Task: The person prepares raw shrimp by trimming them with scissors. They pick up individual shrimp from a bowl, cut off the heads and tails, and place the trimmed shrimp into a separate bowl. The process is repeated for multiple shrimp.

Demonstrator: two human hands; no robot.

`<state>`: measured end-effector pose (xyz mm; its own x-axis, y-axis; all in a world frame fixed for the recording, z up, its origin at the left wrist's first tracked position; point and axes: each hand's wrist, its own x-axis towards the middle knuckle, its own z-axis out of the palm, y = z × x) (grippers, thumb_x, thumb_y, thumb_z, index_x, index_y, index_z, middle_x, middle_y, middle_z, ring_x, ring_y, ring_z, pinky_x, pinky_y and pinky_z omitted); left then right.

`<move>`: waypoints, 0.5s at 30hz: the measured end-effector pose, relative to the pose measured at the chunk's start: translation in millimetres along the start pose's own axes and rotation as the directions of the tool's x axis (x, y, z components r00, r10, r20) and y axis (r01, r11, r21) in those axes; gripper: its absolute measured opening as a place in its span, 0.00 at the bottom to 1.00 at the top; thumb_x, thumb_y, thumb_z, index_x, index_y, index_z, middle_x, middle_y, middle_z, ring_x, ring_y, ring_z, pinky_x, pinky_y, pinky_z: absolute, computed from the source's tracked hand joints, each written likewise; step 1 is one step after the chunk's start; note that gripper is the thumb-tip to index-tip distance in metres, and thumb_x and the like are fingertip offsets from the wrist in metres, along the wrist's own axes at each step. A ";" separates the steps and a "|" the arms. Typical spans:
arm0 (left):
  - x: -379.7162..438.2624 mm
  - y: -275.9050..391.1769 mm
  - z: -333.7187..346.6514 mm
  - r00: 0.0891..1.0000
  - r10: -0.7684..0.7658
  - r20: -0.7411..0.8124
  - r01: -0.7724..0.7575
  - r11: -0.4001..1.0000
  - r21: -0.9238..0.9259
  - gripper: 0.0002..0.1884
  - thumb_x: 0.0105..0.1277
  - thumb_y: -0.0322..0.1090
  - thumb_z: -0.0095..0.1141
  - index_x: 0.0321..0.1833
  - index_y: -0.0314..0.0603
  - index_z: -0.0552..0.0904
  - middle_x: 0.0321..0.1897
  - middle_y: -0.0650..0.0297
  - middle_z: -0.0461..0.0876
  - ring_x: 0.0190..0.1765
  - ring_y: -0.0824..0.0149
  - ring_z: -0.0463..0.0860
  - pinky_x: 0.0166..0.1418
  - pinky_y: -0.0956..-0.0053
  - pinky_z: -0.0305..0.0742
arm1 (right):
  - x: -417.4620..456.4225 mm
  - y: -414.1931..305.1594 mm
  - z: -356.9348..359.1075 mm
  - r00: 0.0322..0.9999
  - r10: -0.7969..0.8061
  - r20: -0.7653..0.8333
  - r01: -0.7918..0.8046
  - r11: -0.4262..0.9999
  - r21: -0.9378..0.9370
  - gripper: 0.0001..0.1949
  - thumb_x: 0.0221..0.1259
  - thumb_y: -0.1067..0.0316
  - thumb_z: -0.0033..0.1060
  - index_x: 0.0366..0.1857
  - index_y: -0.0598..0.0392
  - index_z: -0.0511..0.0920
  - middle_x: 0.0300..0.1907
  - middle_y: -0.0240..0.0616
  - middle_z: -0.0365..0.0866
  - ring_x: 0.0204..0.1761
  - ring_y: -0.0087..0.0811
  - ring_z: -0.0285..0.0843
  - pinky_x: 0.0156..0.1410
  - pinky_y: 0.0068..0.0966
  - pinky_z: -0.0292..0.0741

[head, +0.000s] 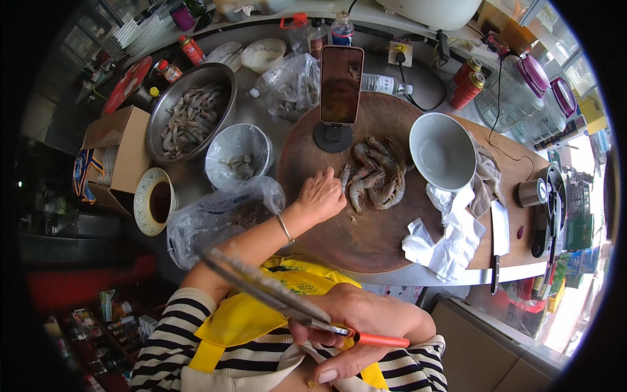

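My left hand (pixel 321 196) is over the round wooden chopping board (pixel 313 235), its fingers curled beside a small raw shrimp (pixel 346 175). The fingertips are hidden, so whether they grip that shrimp is unclear. Just to their right lies a heap of larger whole shrimp (pixel 379 171). Close to my chest, my right hand (pixel 377 313) holds a pair of scissors (pixel 274 294) with red handles, the blades pointing up and left across my left forearm. Left of the board are a clear plastic bag (pixel 220 210) and a plastic-lined bowl (pixel 239 134) with some shrimp inside.
A phone (pixel 341 85) on a stand rises from the board's back. A steel basin (pixel 230 98) of shrimp stands back left, near a bowl of dark liquid (pixel 160 201). On the right are an upturned-rim grey bowl (pixel 443 152), crumpled paper (pixel 455 240) and a cleaver (pixel 499 230).
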<state>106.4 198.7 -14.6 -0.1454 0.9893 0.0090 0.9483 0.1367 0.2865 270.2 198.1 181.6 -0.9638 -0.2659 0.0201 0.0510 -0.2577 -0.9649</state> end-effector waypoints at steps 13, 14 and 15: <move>-34.5 -50.3 -29.4 0.815 -0.261 0.517 0.563 0.144 -0.814 0.10 0.59 0.37 0.53 0.27 0.37 0.79 0.27 0.60 0.79 0.23 0.67 0.77 0.30 0.73 0.76 | -12.0 37.8 -2.0 0.815 0.021 -0.579 0.264 0.877 0.402 0.16 0.57 0.55 0.58 0.33 0.59 0.71 0.25 0.30 0.65 0.23 0.21 0.61 0.31 0.19 0.61; -47.4 -59.3 -37.9 0.832 -0.132 0.538 0.524 -0.126 -0.842 0.09 0.62 0.37 0.52 0.30 0.40 0.79 0.26 0.66 0.78 0.23 0.76 0.77 0.31 0.79 0.76 | -14.8 41.7 -1.5 0.801 0.029 -0.598 0.279 0.865 0.417 0.15 0.58 0.56 0.57 0.34 0.58 0.71 0.24 0.29 0.64 0.22 0.21 0.60 0.31 0.19 0.61; -56.8 -61.6 -44.7 0.851 -0.156 0.501 0.471 -0.193 -0.861 0.08 0.62 0.36 0.52 0.32 0.39 0.78 0.26 0.66 0.78 0.23 0.75 0.77 0.32 0.78 0.77 | -16.4 45.5 -1.4 0.790 0.038 -0.612 0.293 0.854 0.431 0.14 0.60 0.56 0.56 0.36 0.57 0.71 0.23 0.28 0.63 0.22 0.21 0.59 0.31 0.19 0.61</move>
<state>43.6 131.8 10.1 -0.1308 0.8461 -0.5168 -0.4941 0.3963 0.7739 287.9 192.1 137.0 -0.9193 0.3492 -0.1815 -0.1260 -0.6981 -0.7048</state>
